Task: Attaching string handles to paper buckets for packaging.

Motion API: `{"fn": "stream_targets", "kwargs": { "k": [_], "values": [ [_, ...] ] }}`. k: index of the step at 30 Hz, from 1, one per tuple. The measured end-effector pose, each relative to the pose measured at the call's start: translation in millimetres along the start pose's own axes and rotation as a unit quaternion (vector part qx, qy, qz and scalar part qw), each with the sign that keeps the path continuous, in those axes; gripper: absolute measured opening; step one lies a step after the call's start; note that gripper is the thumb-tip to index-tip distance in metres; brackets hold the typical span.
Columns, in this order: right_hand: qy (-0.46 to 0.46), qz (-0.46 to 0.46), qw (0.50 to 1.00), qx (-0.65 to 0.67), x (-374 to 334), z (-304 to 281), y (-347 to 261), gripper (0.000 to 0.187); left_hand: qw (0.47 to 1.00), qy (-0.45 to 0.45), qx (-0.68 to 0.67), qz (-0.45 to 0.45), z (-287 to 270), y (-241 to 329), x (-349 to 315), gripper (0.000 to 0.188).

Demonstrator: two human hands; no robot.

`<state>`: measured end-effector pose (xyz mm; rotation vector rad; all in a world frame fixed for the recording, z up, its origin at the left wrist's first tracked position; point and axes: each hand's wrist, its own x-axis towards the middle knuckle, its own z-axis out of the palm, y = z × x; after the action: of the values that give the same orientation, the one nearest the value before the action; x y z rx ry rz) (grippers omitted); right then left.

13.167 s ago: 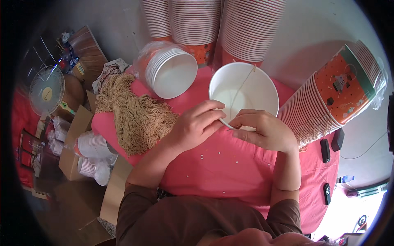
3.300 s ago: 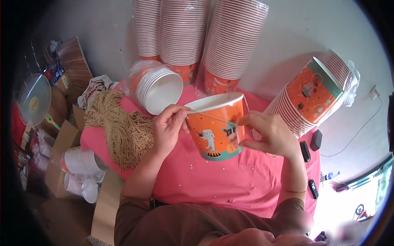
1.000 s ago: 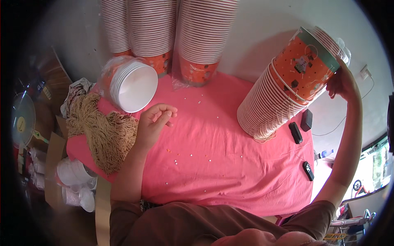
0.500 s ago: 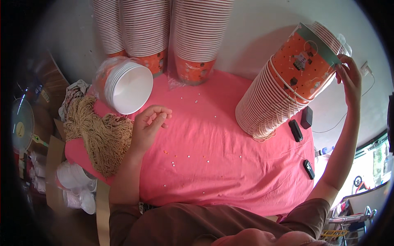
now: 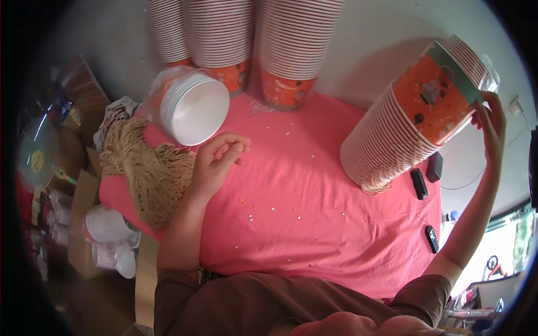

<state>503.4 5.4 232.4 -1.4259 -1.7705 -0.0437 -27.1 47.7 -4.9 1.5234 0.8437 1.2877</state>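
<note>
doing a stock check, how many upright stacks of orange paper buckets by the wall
3, along the grey wall: leftmost stack, middle stack, rightmost stack. Their tops are cut off; others may be hidden.

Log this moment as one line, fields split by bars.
left hand: above pink cloth, fingers curled, nothing visible held | right hand: at green upper end of leaning bucket stack | cloth's left side: tan string bundle

Makeshift workroom: stacked buckets (image 5: 386, 137), bundled cord (image 5: 157, 187), cloth-covered table (image 5: 291, 187)
</note>
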Motion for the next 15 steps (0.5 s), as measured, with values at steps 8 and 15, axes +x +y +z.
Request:
{"fn": "stream_targets", "kwargs": {
  "k": [8,15],
  "values": [
    [0.058,-0.064,0.996,0.03,-5,5,24,0.03,0.918,0.154,0.353,0.091,-33,-4,12,0.009],
    [0.236,-0.22,0.947,0.001,-39,58,-35,0.026,0.804,0.341,0.479,0.088,-78,-11,19,0.024]
  ]
}}
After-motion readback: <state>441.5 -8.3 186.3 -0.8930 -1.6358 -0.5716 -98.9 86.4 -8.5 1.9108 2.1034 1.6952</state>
